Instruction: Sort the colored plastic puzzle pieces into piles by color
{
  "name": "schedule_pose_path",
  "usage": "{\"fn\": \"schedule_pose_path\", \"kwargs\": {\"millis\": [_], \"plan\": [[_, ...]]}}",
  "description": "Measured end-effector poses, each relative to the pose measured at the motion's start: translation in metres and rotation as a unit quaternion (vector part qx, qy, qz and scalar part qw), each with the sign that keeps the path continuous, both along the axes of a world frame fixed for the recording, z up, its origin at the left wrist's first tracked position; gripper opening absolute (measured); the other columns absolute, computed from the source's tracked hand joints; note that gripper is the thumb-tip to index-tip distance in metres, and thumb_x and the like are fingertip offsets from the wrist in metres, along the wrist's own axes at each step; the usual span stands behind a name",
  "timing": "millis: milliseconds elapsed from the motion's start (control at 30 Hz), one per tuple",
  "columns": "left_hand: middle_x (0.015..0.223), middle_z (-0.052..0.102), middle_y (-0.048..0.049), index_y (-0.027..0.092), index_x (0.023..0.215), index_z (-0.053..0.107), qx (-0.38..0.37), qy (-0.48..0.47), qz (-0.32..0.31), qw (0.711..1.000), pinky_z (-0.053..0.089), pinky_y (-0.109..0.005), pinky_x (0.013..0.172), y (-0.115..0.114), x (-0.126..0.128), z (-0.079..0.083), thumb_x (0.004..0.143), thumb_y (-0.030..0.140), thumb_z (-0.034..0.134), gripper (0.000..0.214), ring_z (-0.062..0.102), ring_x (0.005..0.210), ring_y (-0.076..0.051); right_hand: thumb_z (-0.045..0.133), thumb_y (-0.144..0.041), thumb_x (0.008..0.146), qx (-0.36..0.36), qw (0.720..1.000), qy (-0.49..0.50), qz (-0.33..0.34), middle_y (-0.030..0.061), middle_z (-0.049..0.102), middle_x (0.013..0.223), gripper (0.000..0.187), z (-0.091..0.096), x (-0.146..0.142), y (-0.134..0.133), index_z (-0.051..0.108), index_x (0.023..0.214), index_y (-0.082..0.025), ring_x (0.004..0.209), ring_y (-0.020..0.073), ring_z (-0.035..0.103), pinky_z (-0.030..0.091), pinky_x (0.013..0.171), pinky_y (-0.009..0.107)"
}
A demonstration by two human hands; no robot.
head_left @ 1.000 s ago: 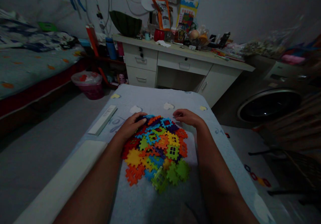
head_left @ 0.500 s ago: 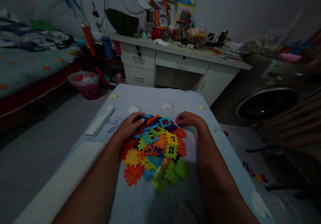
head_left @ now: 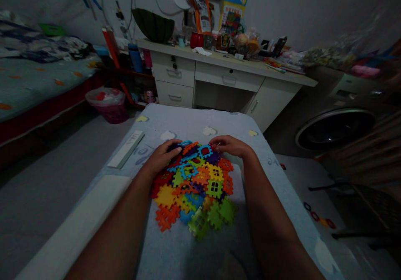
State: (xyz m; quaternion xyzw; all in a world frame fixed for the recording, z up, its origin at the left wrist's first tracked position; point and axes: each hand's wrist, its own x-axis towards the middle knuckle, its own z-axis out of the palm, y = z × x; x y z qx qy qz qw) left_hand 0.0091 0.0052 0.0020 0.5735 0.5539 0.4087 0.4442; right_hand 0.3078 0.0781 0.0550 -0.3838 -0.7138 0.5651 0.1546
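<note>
A heap of colourful plastic interlocking tiles with notched edges lies on the cloth-covered table. My left hand rests at the pile's far left edge, thumb and fingers apart, touching the tiles. At the far right edge, my right hand curves over the pile with its fingers reaching towards a light-blue frame tile. Its fingertips are beside red and purple pieces; nothing is visibly gripped. A yellow window tile and a green window tile lie on top near the middle.
On the table's left lie a narrow white box and a long white board. Behind stands a white desk with a watermelon piece. A washing machine is at right; a pink bin stands left.
My right hand has moved left onto the pile's far right edge, and its curled fingers have stretched out. My left hand stays on the tiles.
</note>
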Motion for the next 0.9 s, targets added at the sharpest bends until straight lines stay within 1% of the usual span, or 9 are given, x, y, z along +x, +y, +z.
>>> {"fn": "schedule_pose_path", "kwargs": {"millis": [133,233,333,433,533,633,733,800,900], "plan": [[0.106,0.071,-0.0050,0.021,0.116,0.066,-0.010,-0.036,0.011,0.999,0.052,-0.037,0.083,-0.002,0.001,0.005,0.072,0.058,0.069,0.057,0.066,0.092,-0.025,0.069,-0.020,0.073,-0.009,0.999,0.040,0.003,-0.0009,0.061,0.084,0.029,0.002,-0.004,-0.002,0.063,0.101,-0.018,0.071,0.0108,0.056,0.047,0.064,0.022],[0.096,0.072,-0.0036,0.020,0.110,0.067,-0.024,-0.078,0.011,0.997,0.052,-0.037,0.080,-0.003,0.002,0.010,0.070,0.059,0.070,0.056,0.066,0.085,-0.024,0.072,-0.022,0.072,-0.023,0.997,0.073,0.008,-0.0012,0.061,0.086,0.032,0.005,-0.012,-0.006,0.062,0.102,-0.018,0.072,0.0102,0.056,0.047,0.065,0.022],[0.089,0.072,-0.0024,0.019,0.106,0.069,-0.035,-0.098,0.019,0.994,0.052,-0.037,0.079,-0.005,0.003,0.015,0.067,0.060,0.072,0.056,0.066,0.081,-0.024,0.075,-0.025,0.072,-0.051,0.993,0.091,0.053,0.0005,0.064,0.089,0.036,0.009,-0.023,-0.012,0.062,0.104,-0.017,0.076,0.0105,0.058,0.048,0.071,0.023],[0.088,0.072,-0.0028,0.019,0.102,0.069,-0.035,-0.102,0.021,0.994,0.052,-0.037,0.078,-0.007,0.004,0.019,0.066,0.060,0.072,0.055,0.066,0.081,-0.024,0.077,-0.028,0.073,-0.082,0.987,0.098,0.101,0.0033,0.068,0.095,0.038,0.014,-0.032,-0.018,0.063,0.106,-0.016,0.085,0.0126,0.062,0.050,0.080,0.027],[0.088,0.072,-0.0027,0.019,0.101,0.069,-0.040,-0.100,0.019,0.994,0.052,-0.036,0.076,-0.008,0.004,0.020,0.067,0.060,0.071,0.053,0.066,0.081,-0.024,0.075,-0.029,0.075,-0.067,0.990,0.097,0.083,0.0049,0.069,0.099,0.035,0.016,-0.030,-0.017,0.063,0.105,-0.017,0.088,0.0138,0.065,0.051,0.081,0.029],[0.087,0.072,-0.0016,0.021,0.102,0.069,-0.045,-0.094,0.014,0.994,0.052,-0.034,0.073,-0.008,0.003,0.020,0.068,0.058,0.071,0.051,0.065,0.078,-0.023,0.070,-0.026,0.076,-0.002,1.000,0.011,0.017,0.0027,0.069,0.088,0.023,0.016,-0.013,-0.009,0.064,0.096,-0.017,0.075,0.0117,0.063,0.050,0.067,0.023],[0.085,0.072,-0.0013,0.021,0.105,0.068,-0.046,-0.084,0.011,0.995,0.052,-0.034,0.071,-0.008,0.002,0.019,0.068,0.058,0.071,0.053,0.065,0.075,-0.022,0.071,-0.018,0.071,0.041,0.986,-0.160,-0.037,0.0008,0.066,0.075,0.012,0.014,0.009,-0.002,0.065,0.082,-0.016,0.061,0.0099,0.057,0.045,0.055,0.021],[0.084,0.071,-0.0015,0.020,0.107,0.068,-0.045,-0.081,0.014,0.996,0.052,-0.034,0.070,-0.007,0.002,0.017,0.068,0.058,0.071,0.054,0.065,0.074,-0.022,0.072,-0.015,0.067,0.023,0.966,-0.251,-0.050,0.0011,0.065,0.068,0.011,0.014,0.017,-0.001,0.065,0.075,-0.016,0.057,0.0105,0.056,0.046,0.053,0.022],[0.085,0.071,-0.0018,0.020,0.107,0.068,-0.039,-0.074,0.020,0.996,0.052,-0.034,0.072,-0.005,0.000,0.014,0.068,0.058,0.071,0.055,0.065,0.076,-0.022,0.074,-0.015,0.063,-0.029,0.952,-0.301,-0.051,0.0017,0.064,0.063,0.013,0.012,0.016,-0.005,0.063,0.070,-0.016,0.056,0.0128,0.058,0.049,0.053,0.025]]}}
